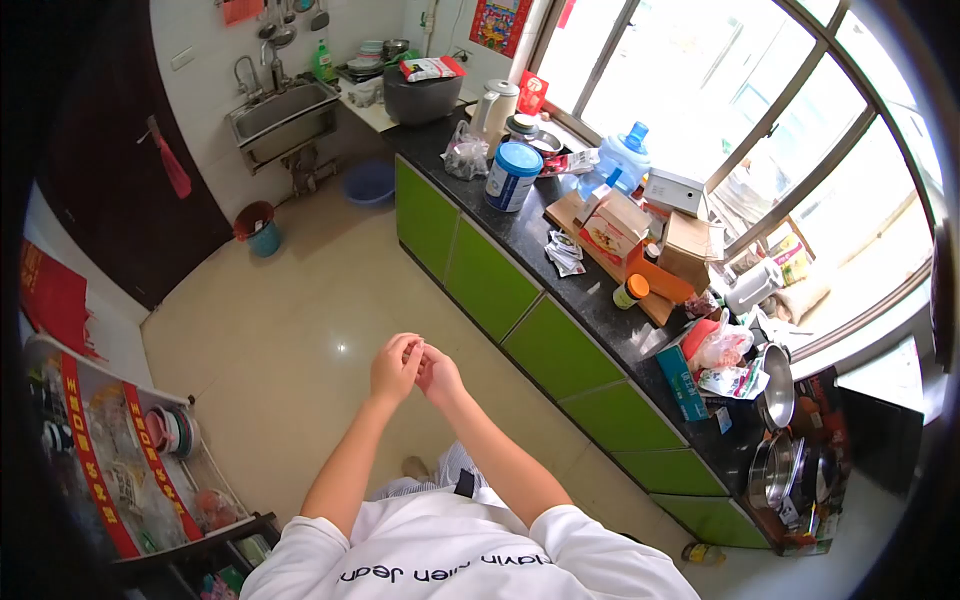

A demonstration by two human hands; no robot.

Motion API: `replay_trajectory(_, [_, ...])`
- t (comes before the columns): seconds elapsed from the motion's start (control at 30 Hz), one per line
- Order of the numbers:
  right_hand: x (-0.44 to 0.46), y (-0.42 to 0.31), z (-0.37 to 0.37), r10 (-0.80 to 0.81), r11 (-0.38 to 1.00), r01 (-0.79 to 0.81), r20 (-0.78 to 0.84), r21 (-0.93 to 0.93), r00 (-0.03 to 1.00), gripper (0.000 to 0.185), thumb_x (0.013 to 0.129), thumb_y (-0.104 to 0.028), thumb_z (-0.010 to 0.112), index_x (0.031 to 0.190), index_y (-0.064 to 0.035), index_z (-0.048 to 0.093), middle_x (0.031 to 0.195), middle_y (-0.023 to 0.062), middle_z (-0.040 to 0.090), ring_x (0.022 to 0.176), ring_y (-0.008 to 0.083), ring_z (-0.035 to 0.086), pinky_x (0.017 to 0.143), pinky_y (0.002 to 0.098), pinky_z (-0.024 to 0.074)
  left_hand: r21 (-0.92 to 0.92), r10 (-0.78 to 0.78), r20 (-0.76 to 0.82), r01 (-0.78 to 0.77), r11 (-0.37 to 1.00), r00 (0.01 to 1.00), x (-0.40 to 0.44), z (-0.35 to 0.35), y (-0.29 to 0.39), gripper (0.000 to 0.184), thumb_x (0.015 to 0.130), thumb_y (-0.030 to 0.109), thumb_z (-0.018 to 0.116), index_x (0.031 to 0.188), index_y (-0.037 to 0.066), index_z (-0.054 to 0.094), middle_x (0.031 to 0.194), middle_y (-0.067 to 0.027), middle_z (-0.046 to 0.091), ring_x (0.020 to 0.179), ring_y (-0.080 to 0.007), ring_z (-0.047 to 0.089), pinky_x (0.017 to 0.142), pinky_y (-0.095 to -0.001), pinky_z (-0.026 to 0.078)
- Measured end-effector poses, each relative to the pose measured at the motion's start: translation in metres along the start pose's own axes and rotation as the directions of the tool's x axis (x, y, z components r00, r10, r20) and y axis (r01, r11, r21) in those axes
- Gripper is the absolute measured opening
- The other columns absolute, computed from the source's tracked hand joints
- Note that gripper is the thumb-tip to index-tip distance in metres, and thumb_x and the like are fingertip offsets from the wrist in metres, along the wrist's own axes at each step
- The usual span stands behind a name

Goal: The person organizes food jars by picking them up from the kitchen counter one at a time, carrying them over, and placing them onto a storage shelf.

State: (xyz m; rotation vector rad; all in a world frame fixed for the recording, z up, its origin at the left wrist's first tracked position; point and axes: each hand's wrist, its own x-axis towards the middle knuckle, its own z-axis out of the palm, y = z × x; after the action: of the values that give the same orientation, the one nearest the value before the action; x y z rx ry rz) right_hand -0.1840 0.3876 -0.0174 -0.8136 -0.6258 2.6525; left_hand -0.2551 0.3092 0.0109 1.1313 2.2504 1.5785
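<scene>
My left hand (394, 368) and my right hand (438, 372) meet in front of my body, above the tiled floor. Both are closed, with the fingers bent and pressed against each other. What lies between the palms, if anything, is hidden. Neither hand touches the counter; the green cabinet doors (493, 276) below it are the nearest furniture, to the right.
The black counter (640, 345) carries a blue-lidded tub (512, 178), a water jug (622, 160), cardboard boxes (612, 228) and pans (776, 388). A sink (285, 120) and a bin (262, 232) stand at the back. A loaded shelf (195, 480) is at left.
</scene>
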Motion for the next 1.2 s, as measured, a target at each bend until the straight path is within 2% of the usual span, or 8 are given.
replay_trajectory(0.07, [0.008,-0.011,-0.003,-0.029,0.998,0.03,-0.025,0.048,0.999,0.023,0.095,-0.018,0.045,0.112,-0.0048,0.054,0.1,0.0051,0.062,0.093,0.0185,0.06,0.083,0.0323,0.0476,-0.035,-0.025,-0.044,0.024,0.999,0.999,0.011,0.007,-0.009,0.025,0.09,0.025,0.055,0.094,0.003,0.066,0.092,-0.0104,0.066,0.076,-0.027,0.062,0.066,-0.0352,0.049])
replay_trajectory(0.23, [0.042,-0.043,-0.012,-0.115,0.993,0.115,-0.009,0.014,0.993,0.023,0.091,-0.011,0.052,0.113,-0.0048,0.053,0.093,0.0035,0.061,0.085,0.0182,0.059,0.079,0.0322,0.0484,0.138,-0.086,0.079,0.074,0.988,0.993,0.047,0.014,-0.03,0.022,0.085,0.02,0.062,0.087,0.0,0.068,0.081,-0.0145,0.067,0.071,-0.0257,0.064,0.063,-0.033,0.049])
replay_trajectory(0.53, [0.1,-0.135,-0.025,-0.154,0.988,0.154,-0.126,-0.007,0.98,0.025,0.087,-0.009,0.055,0.112,-0.0044,0.056,0.098,0.0044,0.059,0.078,0.014,0.056,0.075,0.0316,0.0496,0.191,-0.096,0.137,0.068,0.979,0.986,0.141,0.085,-0.031,0.024,0.084,0.027,0.064,0.078,0.004,0.069,0.073,-0.012,0.066,0.065,-0.0279,0.062,0.058,-0.037,0.047])
replay_trajectory(0.77, [0.136,-0.21,-0.051,-0.172,0.984,0.173,-0.032,0.032,0.985,0.03,0.087,-0.01,0.055,0.116,-0.0062,0.051,0.105,0.0066,0.059,0.099,0.0195,0.058,0.085,0.035,0.0476,0.266,-0.079,0.183,0.028,0.964,0.98,0.223,0.141,-0.012,0.023,0.082,0.028,0.066,0.076,0.006,0.07,0.072,-0.0106,0.066,0.063,-0.0265,0.063,0.056,-0.0367,0.047])
replay_trajectory(0.87, [0.123,-0.239,-0.086,-0.156,0.988,0.156,-0.005,0.004,0.988,0.034,0.088,-0.012,0.056,0.121,-0.005,0.05,0.116,0.0091,0.058,0.108,0.0205,0.058,0.087,0.034,0.0481,0.294,-0.127,0.335,0.024,0.955,0.934,0.244,0.173,-0.001,0.025,0.08,0.03,0.068,0.075,0.006,0.072,0.067,-0.0093,0.066,0.058,-0.0222,0.063,0.054,-0.0339,0.047])
replay_trajectory(1.0, [0.092,-0.288,-0.142,-0.207,0.978,0.208,-0.08,0.005,0.975,0.035,0.088,-0.012,0.056,0.122,-0.0048,0.05,0.117,0.0097,0.059,0.104,0.02,0.06,0.087,0.0322,0.0477,0.278,-0.121,0.553,-0.046,0.959,0.825,0.257,0.24,0.017,0.026,0.079,0.031,0.069,0.075,0.006,0.073,0.067,-0.0086,0.067,0.059,-0.0204,0.064,0.055,-0.0323,0.048])
replay_trajectory(1.1, [0.069,-0.309,-0.184,-0.267,0.963,0.27,-0.187,-0.011,0.945,0.035,0.088,-0.012,0.056,0.121,-0.0047,0.05,0.117,0.0103,0.059,0.104,0.0198,0.06,0.086,0.0318,0.0481,0.161,0.042,0.653,-0.193,0.968,0.756,0.251,0.296,0.03,0.028,0.079,0.034,0.069,0.074,0.007,0.073,0.069,-0.0086,0.067,0.061,-0.0217,0.065,0.056,-0.0329,0.049])
replay_trajectory(1.2, [0.045,-0.318,-0.214,-0.324,0.943,0.33,-0.296,-0.031,0.899,0.033,0.088,-0.014,0.056,0.119,-0.005,0.051,0.116,0.0103,0.06,0.099,0.0174,0.061,0.085,0.031,0.0479,0.138,0.058,0.768,-0.253,0.958,0.638,0.245,0.331,0.056,0.027,0.079,0.035,0.07,0.076,0.008,0.072,0.073,-0.009,0.067,0.067,-0.0248,0.065,0.06,-0.0353,0.05])
